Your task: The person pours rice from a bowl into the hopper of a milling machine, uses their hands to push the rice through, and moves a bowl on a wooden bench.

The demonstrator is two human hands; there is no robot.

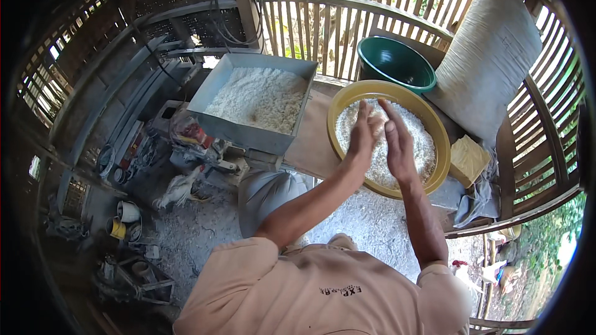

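Observation:
Over a round yellow basin [442, 149] holding loose white grainy stuff [424, 155], both my hands hang close together with their palms turned toward each other. My left hand [361, 139] has its fingers stretched out toward the far side of the basin. My right hand [399, 144] is held the same way beside it, its fingers long and its thumb raised. A narrow gap shows between the two hands, and no held thing can be made out. Whether the fingertips touch the white stuff is unclear.
Left of the basin stands a square metal hopper [239, 125] filled with white crumbly stuff, above a machine [208, 152]. A green basin [397, 65] and a tall white sack [490, 56] stand behind. A yellowish block [469, 160] lies at right; a grey sack [267, 195] hangs below the hopper.

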